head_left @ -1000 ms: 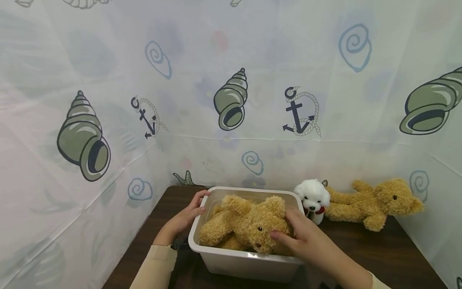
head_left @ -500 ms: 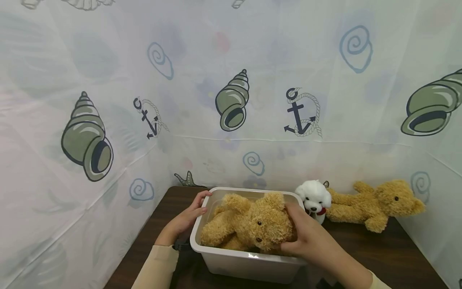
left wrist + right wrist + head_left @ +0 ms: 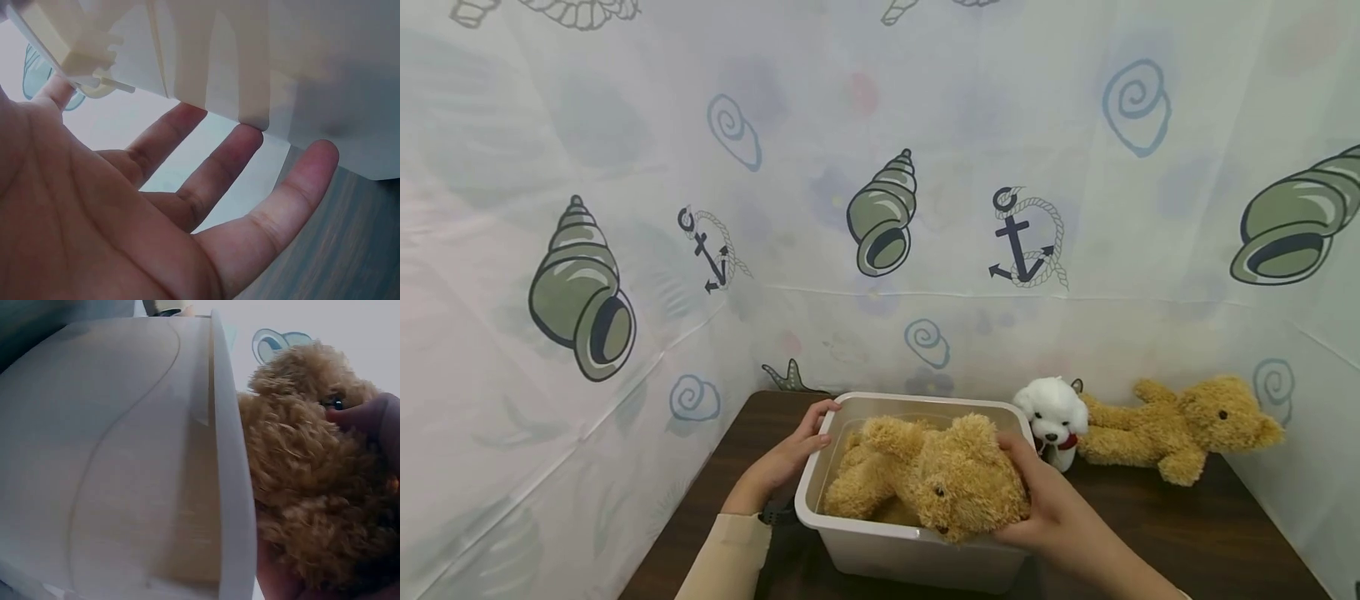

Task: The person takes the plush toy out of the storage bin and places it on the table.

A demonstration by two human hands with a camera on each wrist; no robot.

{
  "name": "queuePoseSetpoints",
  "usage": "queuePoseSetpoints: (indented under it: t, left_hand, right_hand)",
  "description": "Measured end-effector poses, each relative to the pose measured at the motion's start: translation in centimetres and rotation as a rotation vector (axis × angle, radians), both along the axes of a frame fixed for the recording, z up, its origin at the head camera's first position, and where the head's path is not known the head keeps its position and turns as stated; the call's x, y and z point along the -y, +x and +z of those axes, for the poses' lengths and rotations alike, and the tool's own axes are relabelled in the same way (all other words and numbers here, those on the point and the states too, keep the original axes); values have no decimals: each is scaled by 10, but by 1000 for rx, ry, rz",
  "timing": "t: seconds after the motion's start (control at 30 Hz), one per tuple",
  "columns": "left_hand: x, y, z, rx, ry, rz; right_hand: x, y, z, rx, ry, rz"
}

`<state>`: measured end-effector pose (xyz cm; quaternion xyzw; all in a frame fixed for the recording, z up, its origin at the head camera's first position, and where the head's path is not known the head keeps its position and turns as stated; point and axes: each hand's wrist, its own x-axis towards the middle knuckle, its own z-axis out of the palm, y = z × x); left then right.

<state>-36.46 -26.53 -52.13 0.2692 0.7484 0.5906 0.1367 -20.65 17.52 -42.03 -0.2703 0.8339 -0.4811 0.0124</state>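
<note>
A light plastic bin point(image 3: 917, 527) holds a curly golden teddy bear point(image 3: 973, 475), which lies on its side. The bear's head leans over the bin's front right rim. My right hand point(image 3: 1054, 500) grips that head from the right; in the right wrist view the thumb presses by the bear's eye, and the fur point(image 3: 306, 462) shows just outside the bin wall. My left hand point(image 3: 782, 457) rests against the bin's left side at the rim. Seen from the left wrist, its fingers point(image 3: 225, 165) are stretched out along the outer wall point(image 3: 250, 56).
Right of the bin, a white plush dog point(image 3: 1051, 412) with a red collar sits on the dark wooden table point(image 3: 1150, 508). Another golden teddy bear point(image 3: 1165, 429) lies behind it at the back right. A patterned cloth point(image 3: 955, 250) surrounds the table's back and sides.
My right hand has shifted its hold to the side of the bear's head. The head has moved right and forward, over the front rim. My left hand stays at the bin.
</note>
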Motion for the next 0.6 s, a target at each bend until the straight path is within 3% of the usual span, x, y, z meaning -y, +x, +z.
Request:
queuePoseSetpoints:
  t: [0.13, 0.23, 0.3, 0.37, 0.5, 0.6]
  left_hand:
    - [-1, -1, 0, -3, -3, -8]
    - [-3, -1, 3, 21, 9, -21]
    - [-3, -1, 6, 32, 17, -27]
    - [-4, -1, 8, 45, 23, -33]
    - [-3, 0, 8, 33, -7, -29]
    - [-1, 1, 7, 3, -23, -34]
  right_hand:
    - [-7, 5, -7, 54, -84, -93]
    - [-17, 11, -13, -4, -128, -209]
    - [-25, 14, -19, -36, -240, -229]
    - [-34, 17, -27, -64, -456, -173]
    - [-52, 20, -40, -73, -952, 97]
    - [-55, 26, -40, -129, -1173, 257]
